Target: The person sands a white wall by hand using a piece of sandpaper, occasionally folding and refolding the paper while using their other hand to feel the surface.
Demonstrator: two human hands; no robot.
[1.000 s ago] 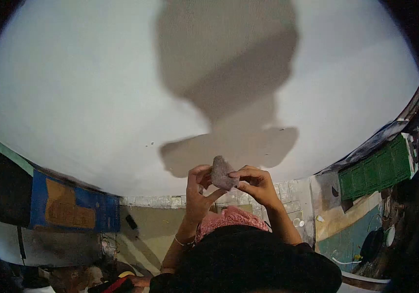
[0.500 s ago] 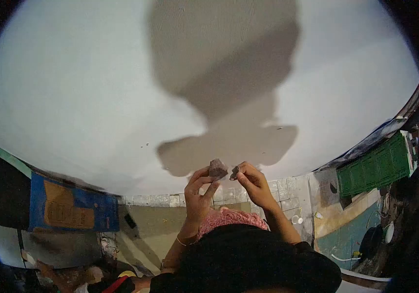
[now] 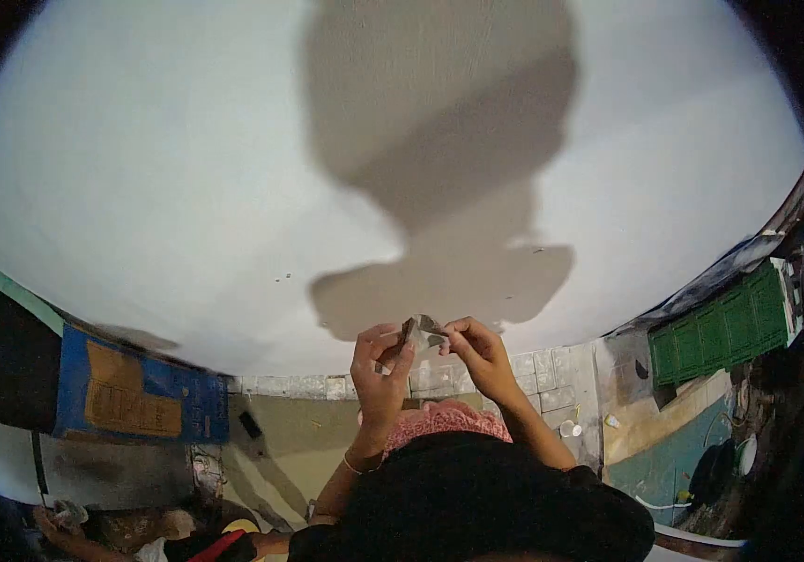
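A small, thin grey-brown sheet point(image 3: 427, 325), much like a scrap of sandpaper, is bent between my two hands in front of a large white wall point(image 3: 186, 169). My left hand point(image 3: 379, 382) pinches its left side between thumb and fingers. At the sheet's right edge, the fingertips of my right hand point(image 3: 483, 361) are closed on it. The sheet looks folded or curled, with a gap in the middle through which the white surface shows. Its exact kind is not clear.
A blue panel with brown patches point(image 3: 135, 389) stands at the left. To the right hangs a green slatted crate point(image 3: 725, 318). A white cup point(image 3: 569, 428) is on the floor near the tiles point(image 3: 552, 379). Another person's arm point(image 3: 83, 541) reaches in at lower left.
The sheet, earlier a flat face in my left hand with a small piece at my right, now appears bent open between both. The other person's arm at lower left has shifted.
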